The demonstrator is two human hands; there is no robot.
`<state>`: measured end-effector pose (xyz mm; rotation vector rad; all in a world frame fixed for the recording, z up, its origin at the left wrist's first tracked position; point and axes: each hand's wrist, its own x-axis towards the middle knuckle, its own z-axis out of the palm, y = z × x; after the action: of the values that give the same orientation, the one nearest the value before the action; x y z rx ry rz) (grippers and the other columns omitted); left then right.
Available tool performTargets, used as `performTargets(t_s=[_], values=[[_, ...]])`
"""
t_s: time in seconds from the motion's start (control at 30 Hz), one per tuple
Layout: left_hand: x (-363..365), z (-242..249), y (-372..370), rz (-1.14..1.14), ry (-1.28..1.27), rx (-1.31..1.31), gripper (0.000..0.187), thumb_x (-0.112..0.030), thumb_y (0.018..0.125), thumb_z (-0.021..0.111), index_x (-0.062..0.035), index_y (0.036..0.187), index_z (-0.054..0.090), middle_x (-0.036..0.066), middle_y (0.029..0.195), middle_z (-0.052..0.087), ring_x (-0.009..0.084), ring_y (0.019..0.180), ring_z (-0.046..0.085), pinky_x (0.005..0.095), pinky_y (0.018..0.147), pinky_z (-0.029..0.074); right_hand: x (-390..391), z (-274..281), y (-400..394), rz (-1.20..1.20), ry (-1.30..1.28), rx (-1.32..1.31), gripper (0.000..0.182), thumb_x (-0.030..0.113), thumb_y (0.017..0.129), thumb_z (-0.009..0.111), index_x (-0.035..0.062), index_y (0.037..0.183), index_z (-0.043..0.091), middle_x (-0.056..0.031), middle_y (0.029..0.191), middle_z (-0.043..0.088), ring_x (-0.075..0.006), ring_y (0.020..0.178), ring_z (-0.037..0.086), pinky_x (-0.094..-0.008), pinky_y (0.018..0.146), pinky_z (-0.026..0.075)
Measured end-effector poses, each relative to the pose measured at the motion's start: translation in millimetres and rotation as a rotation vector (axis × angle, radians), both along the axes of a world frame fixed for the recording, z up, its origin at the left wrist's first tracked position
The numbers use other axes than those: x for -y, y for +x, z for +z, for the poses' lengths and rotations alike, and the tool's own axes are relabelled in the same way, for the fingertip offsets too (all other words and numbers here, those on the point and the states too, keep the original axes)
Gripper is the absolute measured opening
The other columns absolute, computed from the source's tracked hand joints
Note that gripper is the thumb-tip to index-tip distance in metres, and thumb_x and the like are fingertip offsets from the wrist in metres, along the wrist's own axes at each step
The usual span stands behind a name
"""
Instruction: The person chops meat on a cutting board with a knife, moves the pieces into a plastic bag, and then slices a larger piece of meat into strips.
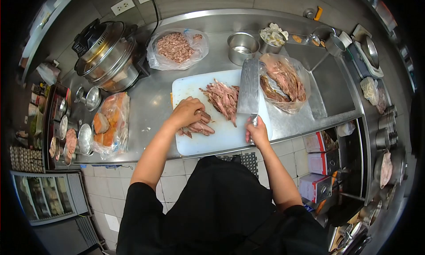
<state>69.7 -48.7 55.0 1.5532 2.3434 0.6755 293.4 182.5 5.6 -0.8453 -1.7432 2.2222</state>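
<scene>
My right hand (257, 132) grips the handle of a cleaver (250, 86), whose broad blade points away from me over the right part of the white cutting board (188, 84). At the board's left, my left hand (189, 112) has its fingers curled on a piece of cooked meat (203, 116). More meat pieces (199, 128) lie just below that hand. A pile of sliced meat strips (221, 100) sits mid-board, left of the blade. Beyond the cleaver, a plastic bag (285, 106) holds large chunks of cooked meat (287, 80).
Behind the board are a bag of chopped meat (175, 46), an empty steel pot (243, 49) and a pot of pale pieces (272, 37). A glass-bowled cooker (108, 55) and bagged orange-tinted blocks (110, 122) stand left. A sink (334, 86) is at right.
</scene>
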Motion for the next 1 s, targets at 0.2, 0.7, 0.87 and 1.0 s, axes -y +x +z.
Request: performTargets(t_s=[0.2, 0.7, 0.87, 1.0], values=[[16, 7, 0, 0.036, -0.062, 0.005, 0.030, -0.014, 0.073, 0.068, -0.0097, 0.103, 0.070, 0.004, 0.104, 0.064, 0.0271, 0.105, 0.055, 0.0395, 0.094, 0.043, 0, 3, -1, -0.003, 0.007, 0.004, 0.022, 0.004, 0.086, 0.062, 0.0062, 0.103, 0.048, -0.0062, 0.055, 0.052, -0.0186, 0.037, 0.050, -0.0336, 0.035, 0.038], [4, -6, -9, 0.038, -0.185, 0.050, 0.038, -0.011, 0.076, 0.067, -0.0082, 0.114, 0.070, 0.009, 0.111, 0.062, 0.0308, 0.111, 0.055, 0.0390, 0.096, 0.047, 1, 2, -1, -0.010, -0.007, 0.005, 0.023, 0.003, 0.085, 0.062, 0.0058, 0.103, 0.048, -0.0062, 0.057, 0.052, -0.0189, 0.037, 0.050, -0.0339, 0.035, 0.038], [0, 9, -1, 0.023, -0.288, -0.030, 0.041, -0.008, 0.074, 0.068, -0.0115, 0.115, 0.069, 0.010, 0.111, 0.061, 0.0296, 0.112, 0.056, 0.0402, 0.095, 0.047, 0, 2, -1, -0.014, -0.010, 0.006, 0.023, 0.003, 0.085, 0.062, 0.0061, 0.103, 0.048, -0.0061, 0.057, 0.052, -0.0186, 0.038, 0.049, -0.0339, 0.035, 0.038], [-7, 1, 1, 0.056, -0.263, -0.072, 0.042, -0.012, 0.075, 0.069, -0.0106, 0.116, 0.068, 0.010, 0.112, 0.060, 0.0301, 0.112, 0.055, 0.0395, 0.097, 0.046, 1, 5, 0, -0.022, -0.016, -0.002, 0.023, 0.004, 0.085, 0.062, 0.0061, 0.103, 0.049, -0.0060, 0.057, 0.052, -0.0186, 0.037, 0.049, -0.0338, 0.035, 0.039]])
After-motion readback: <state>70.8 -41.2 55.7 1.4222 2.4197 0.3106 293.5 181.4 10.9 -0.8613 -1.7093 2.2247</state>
